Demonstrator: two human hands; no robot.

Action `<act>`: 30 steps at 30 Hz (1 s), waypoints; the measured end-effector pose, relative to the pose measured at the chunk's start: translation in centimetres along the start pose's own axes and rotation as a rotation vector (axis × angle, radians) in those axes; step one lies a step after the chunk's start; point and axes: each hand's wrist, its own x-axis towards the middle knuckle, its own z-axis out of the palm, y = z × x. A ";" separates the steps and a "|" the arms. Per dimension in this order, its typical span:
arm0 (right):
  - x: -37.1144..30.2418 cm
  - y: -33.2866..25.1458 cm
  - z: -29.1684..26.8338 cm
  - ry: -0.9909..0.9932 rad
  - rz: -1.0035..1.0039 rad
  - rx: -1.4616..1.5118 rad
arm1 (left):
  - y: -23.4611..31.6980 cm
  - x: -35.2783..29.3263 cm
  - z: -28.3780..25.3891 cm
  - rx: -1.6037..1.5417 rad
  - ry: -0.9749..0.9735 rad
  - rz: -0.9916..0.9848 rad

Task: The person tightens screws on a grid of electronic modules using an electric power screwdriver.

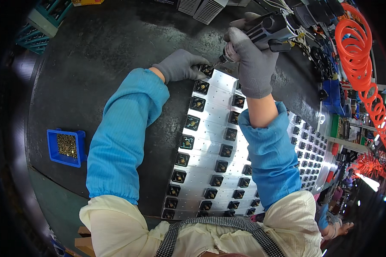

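My left hand [182,66], in a grey glove, pinches a small black square part [207,70] at the far left corner of the silvery metal panels [208,122]. My right hand [255,64], gloved the same way, is wrapped round a black and grey power screwdriver [268,30]. The tool's bit points down and left at that black part; whether it touches a screw is too small to tell. Rows of similar black square parts, many with a brass-coloured centre, sit along the panels. My right forearm hides some of them.
On the dark worktop [116,47], a blue bin [52,147] of small brass-coloured screws stands at the left. A coiled orange air hose [351,47] hangs at the right, near blue bins [332,96] and shelving. Another person's hand [344,228] shows at the lower right.
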 end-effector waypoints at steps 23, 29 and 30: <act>0.0 0.3 -0.3 -0.004 0.052 0.064 | 0.4 -0.6 0.1 -0.089 0.032 -0.072; 0.1 0.3 -0.4 0.046 -0.058 0.010 | 1.6 -0.7 -1.1 -0.021 -0.106 -0.154; 0.2 -0.4 -1.2 0.043 -0.038 0.038 | 1.6 -1.1 -1.2 -0.017 -0.104 -0.159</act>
